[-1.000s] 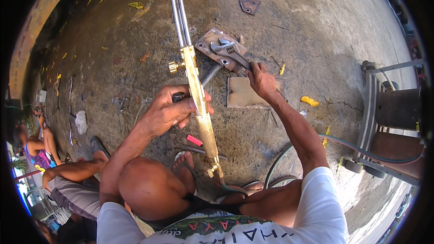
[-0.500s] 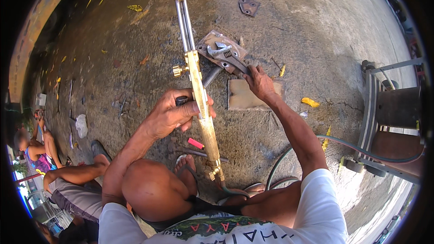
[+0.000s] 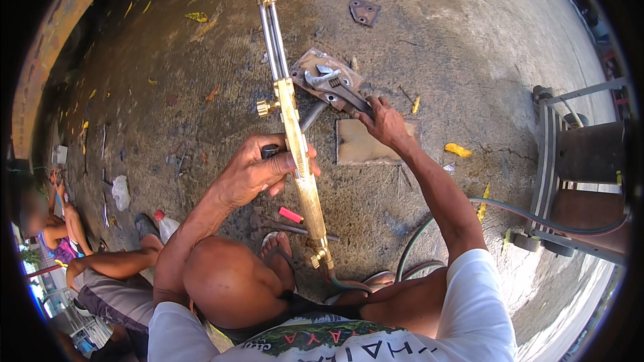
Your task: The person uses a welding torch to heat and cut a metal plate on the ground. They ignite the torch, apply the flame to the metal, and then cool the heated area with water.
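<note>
My left hand (image 3: 258, 171) is closed round the brass body of a cutting torch (image 3: 308, 208), which stands at a tilt in front of me. Its two steel tubes run up to a brass head, and the hoses join at the lower end. A black rounded end (image 3: 270, 151) pokes out by my left fingers; I cannot tell whether it belongs to the grey rod (image 3: 312, 116) behind the torch. My right hand (image 3: 388, 124) grips the handle of an adjustable wrench (image 3: 352, 97). The wrench's jaws are over a rusty steel plate with holes (image 3: 312, 60).
A flat square plate (image 3: 362, 147) lies below my right hand. A pink lighter (image 3: 291, 214) is near my foot. Green and red hoses (image 3: 510, 208) run to a wheeled cart (image 3: 545, 161) at right. Another person (image 3: 114, 265) sits at left beside a red-capped bottle (image 3: 166, 224).
The red-capped bottle now shows beside my left forearm. The view has shifted slightly. Both hands keep their grip on the torch and the wrench, with almost no movement.
</note>
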Demonstrator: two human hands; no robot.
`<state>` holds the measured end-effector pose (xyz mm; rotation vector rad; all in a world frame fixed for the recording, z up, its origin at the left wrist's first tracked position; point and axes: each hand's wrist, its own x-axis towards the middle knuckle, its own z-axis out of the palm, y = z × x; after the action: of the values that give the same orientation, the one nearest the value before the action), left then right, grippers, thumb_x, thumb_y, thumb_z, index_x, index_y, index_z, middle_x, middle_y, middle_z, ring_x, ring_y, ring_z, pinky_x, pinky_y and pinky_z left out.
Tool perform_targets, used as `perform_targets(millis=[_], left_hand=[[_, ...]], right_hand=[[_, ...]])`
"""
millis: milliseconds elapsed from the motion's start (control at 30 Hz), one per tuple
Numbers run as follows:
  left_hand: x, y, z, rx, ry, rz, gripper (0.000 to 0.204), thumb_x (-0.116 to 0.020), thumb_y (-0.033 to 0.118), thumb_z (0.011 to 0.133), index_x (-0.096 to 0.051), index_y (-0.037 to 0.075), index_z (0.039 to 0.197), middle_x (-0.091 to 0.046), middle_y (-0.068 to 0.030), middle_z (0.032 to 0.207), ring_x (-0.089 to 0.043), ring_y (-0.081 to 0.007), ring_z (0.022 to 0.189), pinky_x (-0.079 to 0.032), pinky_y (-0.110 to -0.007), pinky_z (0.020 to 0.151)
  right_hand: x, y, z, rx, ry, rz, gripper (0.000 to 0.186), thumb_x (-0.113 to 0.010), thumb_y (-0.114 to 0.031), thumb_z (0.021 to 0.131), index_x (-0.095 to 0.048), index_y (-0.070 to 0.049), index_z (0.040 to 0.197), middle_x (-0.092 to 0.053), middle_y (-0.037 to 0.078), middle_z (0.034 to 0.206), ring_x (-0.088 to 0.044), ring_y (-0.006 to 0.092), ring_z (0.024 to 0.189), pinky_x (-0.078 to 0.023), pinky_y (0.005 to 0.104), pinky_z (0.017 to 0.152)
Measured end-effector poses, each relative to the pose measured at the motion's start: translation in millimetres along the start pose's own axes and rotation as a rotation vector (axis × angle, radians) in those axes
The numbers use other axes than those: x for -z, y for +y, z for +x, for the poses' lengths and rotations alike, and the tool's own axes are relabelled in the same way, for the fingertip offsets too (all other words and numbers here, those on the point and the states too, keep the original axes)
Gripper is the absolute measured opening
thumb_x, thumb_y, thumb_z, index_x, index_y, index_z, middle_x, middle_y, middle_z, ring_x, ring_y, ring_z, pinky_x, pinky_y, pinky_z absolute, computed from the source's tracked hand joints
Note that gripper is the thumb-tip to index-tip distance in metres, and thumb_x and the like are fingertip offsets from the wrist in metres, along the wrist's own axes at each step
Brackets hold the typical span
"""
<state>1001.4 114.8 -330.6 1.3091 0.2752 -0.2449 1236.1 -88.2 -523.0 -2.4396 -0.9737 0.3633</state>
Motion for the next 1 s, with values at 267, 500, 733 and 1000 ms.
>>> perform_targets(millis=[267, 500, 733, 1000], left_hand=[[-2.2, -2.0, 4.8, 0.004, -0.012, -0.017, 0.039, -0.064, 0.026, 0.097, -0.062, -0.008, 0.116, -0.071, -0.0254, 0.101, -0.043, -0.0025, 0.047, -0.036, -0.018, 0.045], [-7.7, -8.9, 18.2, 0.019, -0.037, -0.005, 0.039, -0.065, 0.026, 0.096, -0.063, -0.007, 0.116, -0.072, -0.0228, 0.101, -0.043, -0.002, 0.045, -0.038, -0.019, 0.045], [-34.2, -16.9, 64.4, -0.044, -0.084, 0.03, 0.039, -0.07, 0.033, 0.093, -0.068, -0.004, 0.106, -0.061, -0.0012, 0.072, -0.045, -0.0033, 0.048, -0.039, -0.022, 0.042], [-65.7, 2.7, 106.1, -0.003, -0.177, 0.182, 0.041, -0.072, 0.038, 0.089, -0.072, -0.003, 0.096, -0.061, -0.0028, 0.067, -0.049, -0.0088, 0.049, -0.038, -0.024, 0.043]], right_hand=[[10.0, 8.9, -0.8, -0.053, -0.044, -0.039, 0.071, -0.061, -0.056, 0.091, -0.05, 0.0, 0.133, -0.059, 0.029, 0.12, -0.063, 0.0464, 0.105, -0.052, 0.0516, 0.089], [42.3, -13.3, -20.5, 0.078, 0.054, -0.101, 0.078, -0.054, -0.062, 0.093, -0.047, 0.001, 0.138, -0.058, 0.029, 0.124, -0.06, 0.0434, 0.112, -0.049, 0.051, 0.095], [119.8, -112.8, -104.1, -0.367, -0.385, 0.884, 0.098, -0.02, -0.082, 0.09, -0.037, -0.004, 0.146, -0.059, 0.022, 0.126, -0.058, 0.0327, 0.12, -0.047, 0.0476, 0.101], [131.2, -146.3, -128.3, -0.591, -0.272, 1.259, 0.09, -0.015, -0.086, 0.087, -0.043, -0.014, 0.134, -0.06, 0.008, 0.091, -0.061, 0.0157, 0.077, -0.056, 0.0374, 0.075]])
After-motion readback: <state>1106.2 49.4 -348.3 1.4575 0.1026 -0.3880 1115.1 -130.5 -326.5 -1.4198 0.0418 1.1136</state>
